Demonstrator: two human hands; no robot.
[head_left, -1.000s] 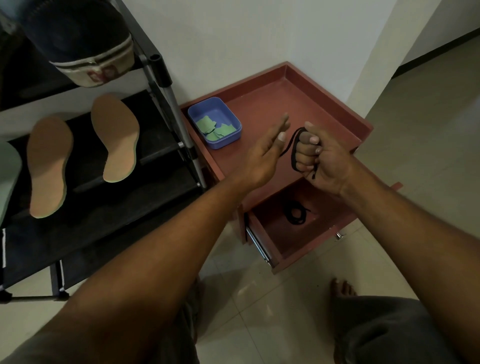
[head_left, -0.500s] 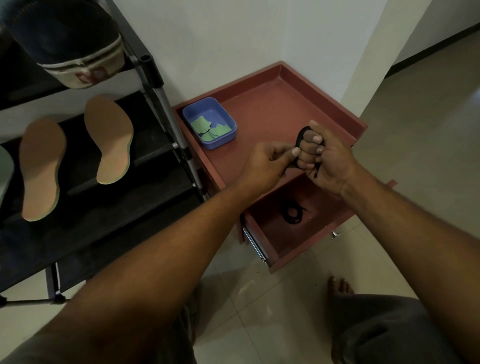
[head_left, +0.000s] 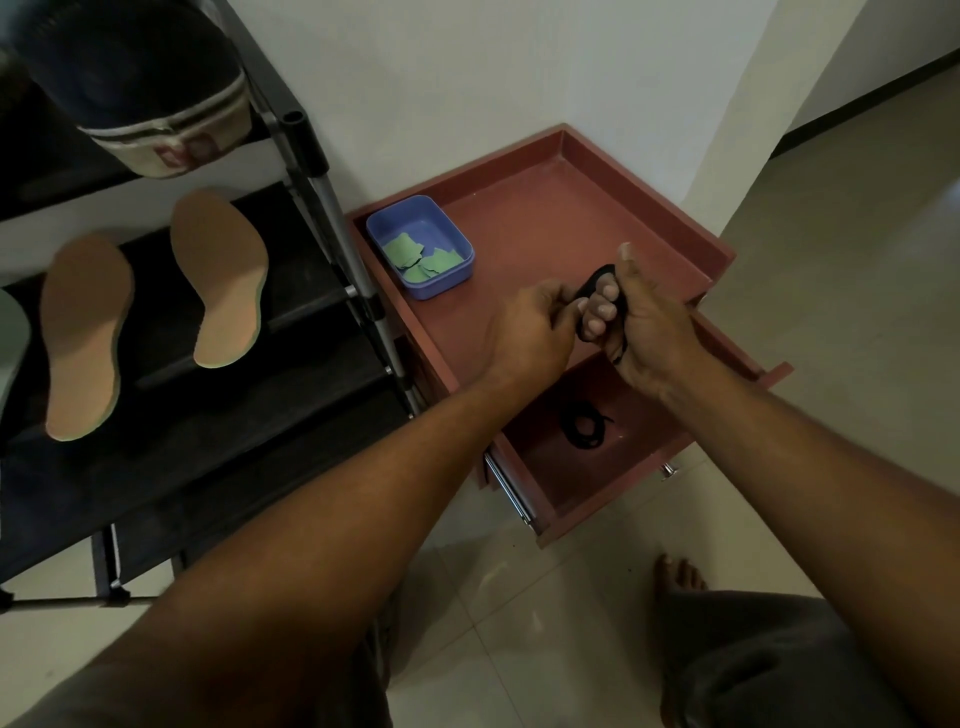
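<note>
A black shoelace (head_left: 595, 283) is wound in loops around the curled fingers of my right hand (head_left: 649, 327), which holds it above the front of the red-brown cabinet top (head_left: 524, 228). My left hand (head_left: 530, 332) pinches the lace's free part right beside the right fingers. A second black lace (head_left: 586, 427) lies coiled on the floor of the open drawer (head_left: 618, 499) below both hands.
A blue tray (head_left: 457, 244) with green paper scraps sits at the cabinet top's left back. A black shoe rack (head_left: 332, 202) stands to the left, bearing two tan insoles (head_left: 221, 275) and a shoe (head_left: 161, 119) above. My bare foot (head_left: 678, 574) rests on the tiled floor.
My left hand, open with straight fingers a second ago, has closed and now pinches the lace next to my right hand. The right hand keeps the lace wound on its fingers.
</note>
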